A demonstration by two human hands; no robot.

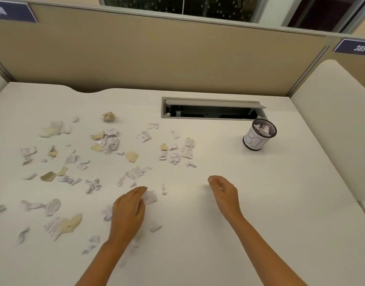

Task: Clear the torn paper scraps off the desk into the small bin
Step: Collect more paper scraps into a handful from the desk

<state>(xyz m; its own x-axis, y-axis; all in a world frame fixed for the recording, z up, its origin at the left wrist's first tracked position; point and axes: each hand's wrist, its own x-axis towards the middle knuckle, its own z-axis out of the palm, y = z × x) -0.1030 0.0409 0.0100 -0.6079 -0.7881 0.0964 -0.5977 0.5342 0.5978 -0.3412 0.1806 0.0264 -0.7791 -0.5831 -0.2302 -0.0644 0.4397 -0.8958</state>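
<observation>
Several torn white and tan paper scraps point(107, 141) lie scattered over the left and middle of the white desk point(198, 234). A crumpled tan ball point(108, 116) sits at the back. The small mesh bin point(259, 134), wrapped in a white label, stands at the right with crumpled paper inside. My left hand point(129, 211) rests low over the desk, fingertips touching a white scrap point(150, 196). My right hand point(224, 193) hovers to the right of it, fingers loosely curled, holding nothing that I can see.
An open cable hatch point(210, 109) is sunk in the desk behind the bin. A tan partition point(157, 54) closes the back; a white side panel point(332, 120) stands on the right.
</observation>
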